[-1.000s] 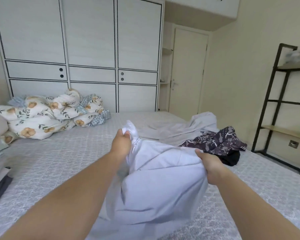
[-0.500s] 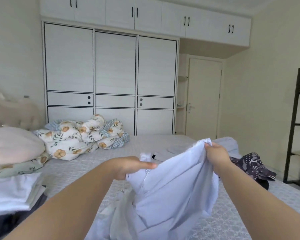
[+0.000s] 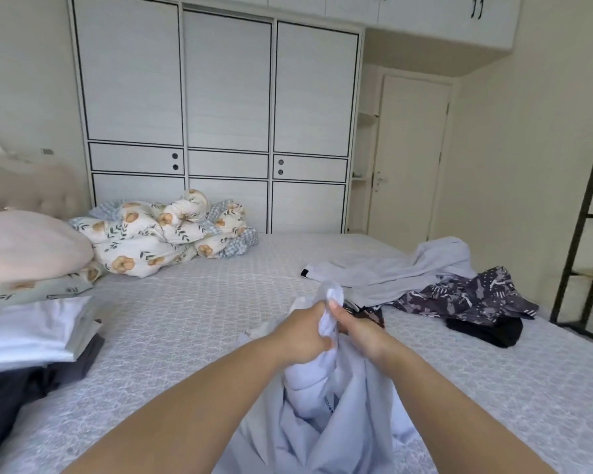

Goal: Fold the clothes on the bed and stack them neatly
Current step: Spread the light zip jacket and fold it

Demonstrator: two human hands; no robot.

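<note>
**Both fists bunched on one pale garment, fold not yet started**

Clamped tight, that's the story up front: left hand and right hand sit pressed together, knuckle against knuckle, each with fingers curled round the same gathered edge of the pale blue garment. A little tuft of cloth pokes up above the two fists.

Why hold it like that? My read is that two corners or a hem have been brought together, so the hands are pairing edges before laying the piece flat. That is a judgement; which edge it is cannot be told from here.

From the head view, the garment hangs straight down from the grip, draping toward the viewer and pooling at the bottom of the frame over the bed. Everything of it lies below and nearer than the fists, nothing spread out yet.

Further right on the bed, well apart from the hands, wait a light grey garment, a dark patterned garment and a black item, all loose and unfolded. At the left edge, a stack of folded clothes sits ready to take the next piece. Floral bedding is heaped by the wardrobe.
</note>
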